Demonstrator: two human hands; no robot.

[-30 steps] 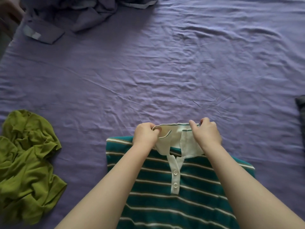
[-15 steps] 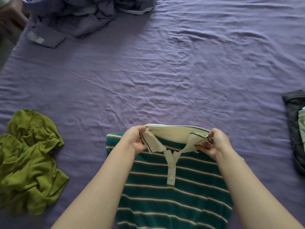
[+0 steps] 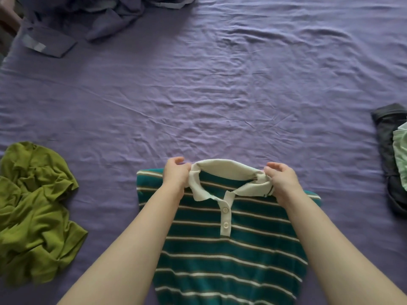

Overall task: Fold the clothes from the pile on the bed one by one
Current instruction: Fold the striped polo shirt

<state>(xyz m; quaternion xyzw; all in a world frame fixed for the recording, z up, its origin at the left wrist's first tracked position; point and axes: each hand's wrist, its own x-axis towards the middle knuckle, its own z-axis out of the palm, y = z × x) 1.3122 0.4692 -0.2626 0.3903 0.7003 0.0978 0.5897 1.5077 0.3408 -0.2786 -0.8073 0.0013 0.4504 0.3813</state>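
Note:
A teal polo shirt (image 3: 229, 249) with thin white stripes lies face up on the purple bed sheet (image 3: 220, 95) right in front of me. Its sleeves are tucked under, so it forms a narrow rectangle. Its white collar (image 3: 226, 172) is spread wide above a two-button placket. My left hand (image 3: 176, 175) pinches the collar's left end. My right hand (image 3: 280, 180) grips the collar's right end. Both forearms lie over the shirt's body.
A crumpled olive-green garment (image 3: 35, 208) lies at the left edge. A heap of purple-grey clothes (image 3: 88, 16) sits at the far left corner. At the right edge a dark folded garment (image 3: 389, 155) carries a pale green one (image 3: 402, 155).
My hands have moved apart from the middle of the collar to its two ends, pulling it wide and flat. The view has shifted, showing more of the garments at the right.

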